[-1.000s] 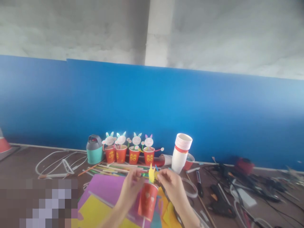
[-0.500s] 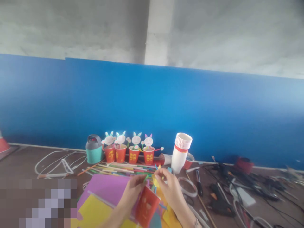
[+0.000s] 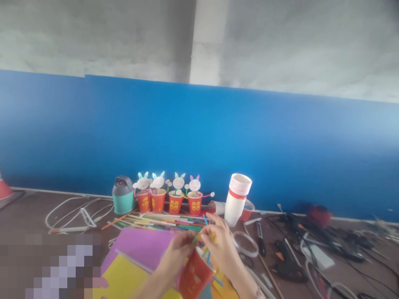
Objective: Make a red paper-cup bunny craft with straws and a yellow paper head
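My left hand (image 3: 180,251) is closed by the rim of a tilted red paper cup (image 3: 195,275), its fingers pinching a thin green stick (image 3: 195,238). On the cup's other side, my right hand (image 3: 218,241) has its fingers bent together over a yellow paper piece (image 3: 213,236), partly hidden by them. A blue stick (image 3: 205,219) shows by its fingertips. More coloured sticks show at the cup's mouth. Beneath my hands lie a purple sheet (image 3: 146,247) and a yellow sheet (image 3: 124,276).
Several red cups with rabbit faces (image 3: 195,202) stand behind coloured sticks (image 3: 156,221). Beside them is a stack of white cups (image 3: 237,201). A teal container (image 3: 124,199) stands left; a glue gun (image 3: 288,265), a marker (image 3: 261,238) and cables lie right.
The red cup has tipped so its mouth and the sticks in it show more. My right hand has come closer to my left, and its fingers now cover more of the yellow piece.
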Demonstrator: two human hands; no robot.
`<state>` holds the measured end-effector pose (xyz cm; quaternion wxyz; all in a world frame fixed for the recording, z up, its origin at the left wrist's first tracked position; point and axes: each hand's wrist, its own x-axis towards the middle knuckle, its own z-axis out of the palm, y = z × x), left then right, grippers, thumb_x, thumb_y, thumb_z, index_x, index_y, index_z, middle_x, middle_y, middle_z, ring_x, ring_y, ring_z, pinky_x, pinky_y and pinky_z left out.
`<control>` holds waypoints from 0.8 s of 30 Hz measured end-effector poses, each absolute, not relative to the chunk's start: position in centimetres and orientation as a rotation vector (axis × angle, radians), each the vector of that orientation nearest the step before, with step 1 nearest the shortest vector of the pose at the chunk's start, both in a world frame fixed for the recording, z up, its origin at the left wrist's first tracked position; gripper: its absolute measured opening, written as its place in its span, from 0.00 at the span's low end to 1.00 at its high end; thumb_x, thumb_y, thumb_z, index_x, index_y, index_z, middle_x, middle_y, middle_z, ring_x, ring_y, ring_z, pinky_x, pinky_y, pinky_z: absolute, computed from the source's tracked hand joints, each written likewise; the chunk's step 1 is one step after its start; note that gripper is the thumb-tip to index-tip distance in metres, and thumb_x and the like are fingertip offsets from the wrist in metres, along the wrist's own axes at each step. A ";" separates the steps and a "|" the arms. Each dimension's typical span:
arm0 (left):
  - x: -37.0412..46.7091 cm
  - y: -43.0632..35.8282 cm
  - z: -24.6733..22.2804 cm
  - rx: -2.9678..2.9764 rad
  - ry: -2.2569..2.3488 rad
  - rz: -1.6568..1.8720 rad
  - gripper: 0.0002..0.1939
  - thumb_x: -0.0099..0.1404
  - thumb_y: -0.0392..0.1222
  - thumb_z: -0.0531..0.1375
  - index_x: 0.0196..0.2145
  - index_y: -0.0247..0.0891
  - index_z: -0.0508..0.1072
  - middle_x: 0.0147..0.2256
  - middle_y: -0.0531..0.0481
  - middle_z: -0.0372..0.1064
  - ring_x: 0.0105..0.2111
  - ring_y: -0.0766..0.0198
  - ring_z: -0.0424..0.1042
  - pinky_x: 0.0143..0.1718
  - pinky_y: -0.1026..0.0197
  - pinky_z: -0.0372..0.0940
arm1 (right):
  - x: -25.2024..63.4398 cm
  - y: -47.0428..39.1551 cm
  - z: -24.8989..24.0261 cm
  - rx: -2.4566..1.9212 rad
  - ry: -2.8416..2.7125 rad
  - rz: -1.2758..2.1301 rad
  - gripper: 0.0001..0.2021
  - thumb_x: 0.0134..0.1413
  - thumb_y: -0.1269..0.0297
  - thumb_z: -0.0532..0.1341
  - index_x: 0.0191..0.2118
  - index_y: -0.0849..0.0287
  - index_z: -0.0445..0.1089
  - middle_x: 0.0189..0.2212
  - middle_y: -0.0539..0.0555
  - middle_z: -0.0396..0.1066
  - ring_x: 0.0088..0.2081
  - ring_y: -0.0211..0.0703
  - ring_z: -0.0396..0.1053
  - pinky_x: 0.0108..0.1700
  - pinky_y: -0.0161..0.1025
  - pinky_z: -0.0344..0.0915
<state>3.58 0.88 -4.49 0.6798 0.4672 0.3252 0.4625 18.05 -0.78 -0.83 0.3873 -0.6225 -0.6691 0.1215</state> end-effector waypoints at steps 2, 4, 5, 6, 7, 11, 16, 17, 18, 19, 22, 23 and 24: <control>3.6 1.0 -4.9 1.050 0.724 1.037 0.09 0.47 0.39 0.65 0.30 0.37 0.78 0.25 0.52 0.74 0.26 0.64 0.67 0.33 0.63 0.59 | 18.1 -0.8 -0.9 -1.584 -1.722 0.313 0.08 0.47 0.72 0.59 0.25 0.55 0.74 0.54 0.60 0.68 0.57 0.60 0.61 0.54 0.60 0.56; 3.6 1.0 -5.0 1.048 0.725 1.035 0.09 0.47 0.39 0.66 0.30 0.37 0.78 0.26 0.52 0.73 0.27 0.64 0.67 0.34 0.62 0.59 | 18.2 -0.8 -1.0 -1.586 -1.725 0.308 0.08 0.48 0.72 0.59 0.26 0.55 0.74 0.54 0.60 0.69 0.57 0.59 0.62 0.54 0.59 0.57; 3.6 0.9 -5.0 1.045 0.730 1.038 0.09 0.47 0.40 0.66 0.29 0.37 0.78 0.26 0.52 0.73 0.26 0.64 0.66 0.34 0.63 0.59 | 18.2 -0.8 -1.0 -1.582 -1.729 0.305 0.08 0.48 0.72 0.59 0.26 0.55 0.74 0.53 0.59 0.69 0.57 0.59 0.62 0.54 0.58 0.58; 3.6 0.9 -5.0 1.046 0.738 1.041 0.10 0.47 0.40 0.67 0.30 0.37 0.78 0.26 0.52 0.73 0.26 0.64 0.66 0.34 0.63 0.58 | 18.2 -0.8 -1.1 -1.577 -1.734 0.299 0.08 0.48 0.72 0.58 0.26 0.54 0.74 0.53 0.59 0.69 0.56 0.59 0.62 0.53 0.57 0.58; 3.6 0.8 -4.9 1.050 0.747 1.045 0.10 0.47 0.41 0.67 0.30 0.37 0.77 0.26 0.53 0.73 0.26 0.64 0.66 0.33 0.63 0.58 | 18.2 -0.8 -1.1 -1.571 -1.735 0.288 0.08 0.48 0.72 0.58 0.27 0.54 0.74 0.52 0.59 0.69 0.56 0.59 0.63 0.53 0.56 0.59; 3.7 0.9 -4.8 1.086 0.775 1.054 0.15 0.47 0.49 0.69 0.29 0.36 0.77 0.23 0.54 0.70 0.25 0.65 0.65 0.31 0.64 0.57 | 18.0 -1.0 -1.1 -1.550 -1.743 0.225 0.08 0.49 0.71 0.58 0.26 0.54 0.74 0.51 0.58 0.70 0.55 0.57 0.64 0.52 0.55 0.60; 3.4 1.1 -5.1 1.179 0.865 1.084 0.18 0.50 0.55 0.67 0.26 0.35 0.75 0.23 0.53 0.70 0.24 0.65 0.63 0.29 0.64 0.56 | 17.3 -1.6 -0.5 -1.564 -1.788 0.191 0.08 0.49 0.72 0.59 0.27 0.53 0.75 0.52 0.57 0.69 0.56 0.59 0.62 0.53 0.58 0.57; 3.4 1.0 -5.0 1.193 0.876 1.084 0.18 0.51 0.55 0.67 0.26 0.35 0.75 0.23 0.52 0.70 0.25 0.65 0.64 0.29 0.64 0.56 | 17.2 -1.7 -0.4 -1.562 -1.794 0.177 0.09 0.49 0.72 0.59 0.28 0.53 0.75 0.53 0.57 0.69 0.57 0.59 0.61 0.53 0.59 0.56; 3.4 1.0 -5.0 1.203 0.885 1.086 0.19 0.51 0.56 0.66 0.26 0.35 0.75 0.24 0.52 0.71 0.25 0.64 0.65 0.29 0.63 0.56 | 17.1 -1.8 -0.4 -1.557 -1.799 0.164 0.09 0.50 0.72 0.59 0.27 0.53 0.75 0.53 0.57 0.69 0.57 0.59 0.61 0.53 0.59 0.55; 3.4 0.9 -4.9 1.211 0.895 1.089 0.19 0.51 0.56 0.66 0.26 0.35 0.76 0.24 0.51 0.71 0.26 0.64 0.65 0.30 0.63 0.56 | 17.0 -1.9 -0.3 -1.553 -1.803 0.155 0.10 0.51 0.72 0.59 0.27 0.53 0.76 0.53 0.57 0.69 0.57 0.59 0.60 0.54 0.60 0.55; 3.4 0.7 -4.7 1.236 0.922 1.108 0.19 0.52 0.56 0.66 0.27 0.34 0.76 0.24 0.50 0.72 0.26 0.63 0.66 0.30 0.63 0.57 | 16.8 -2.1 -0.2 -1.548 -1.822 0.157 0.10 0.51 0.73 0.59 0.27 0.52 0.76 0.53 0.56 0.69 0.57 0.60 0.60 0.53 0.60 0.55; 3.4 0.6 -4.7 1.246 0.930 1.118 0.19 0.52 0.56 0.65 0.27 0.34 0.76 0.24 0.50 0.71 0.26 0.62 0.66 0.30 0.63 0.57 | 16.8 -2.1 -0.2 -1.543 -1.830 0.155 0.11 0.52 0.73 0.59 0.28 0.52 0.77 0.53 0.56 0.69 0.57 0.59 0.60 0.53 0.60 0.55; 3.4 0.6 -4.8 1.256 0.934 1.127 0.19 0.53 0.56 0.65 0.27 0.34 0.75 0.24 0.50 0.71 0.26 0.62 0.66 0.30 0.63 0.57 | 16.9 -2.1 -0.3 -1.533 -1.839 0.150 0.11 0.52 0.73 0.58 0.29 0.52 0.77 0.53 0.56 0.69 0.57 0.59 0.60 0.53 0.60 0.55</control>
